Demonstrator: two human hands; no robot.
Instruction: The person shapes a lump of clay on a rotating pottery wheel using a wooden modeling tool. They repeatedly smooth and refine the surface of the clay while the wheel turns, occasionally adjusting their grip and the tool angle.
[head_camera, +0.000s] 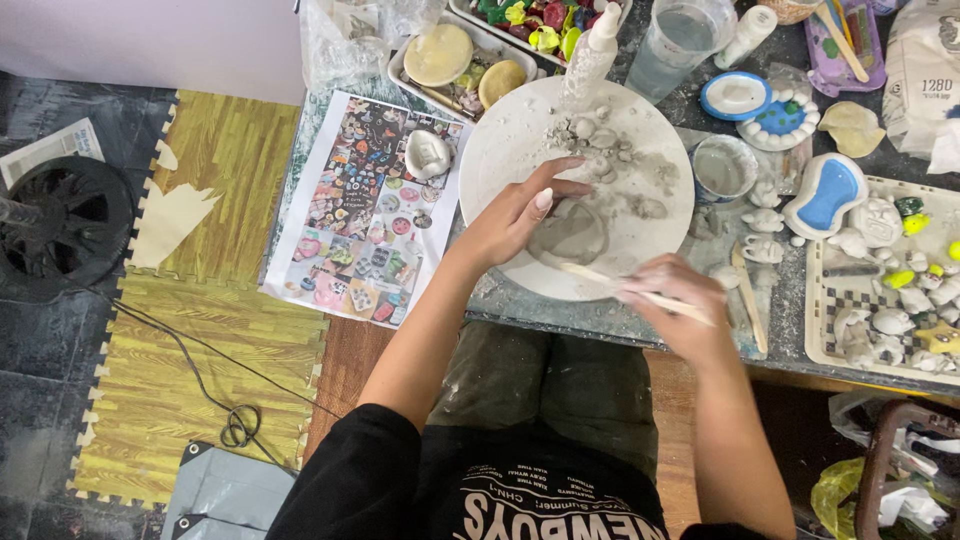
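Observation:
A large white plate (500, 150) smeared with grey plaster lies at the table's near edge. My left hand (515, 215) rests on it and grips a small grey mould filled with wet plaster (570, 235). My right hand (675, 305), blurred by motion, holds a thin wooden stick (600, 275) whose tip reaches the mould. Lumps of dried grey plaster (610, 140) sit on the plate's far half.
A printed sheet of coloured pictures (365, 215) lies left of the plate with a white cast on it. A tray of white plaster figures (880, 300) is at right. A clear cup of water (680, 40), white bottles and paint trays stand behind. Foam floor mats lie at left.

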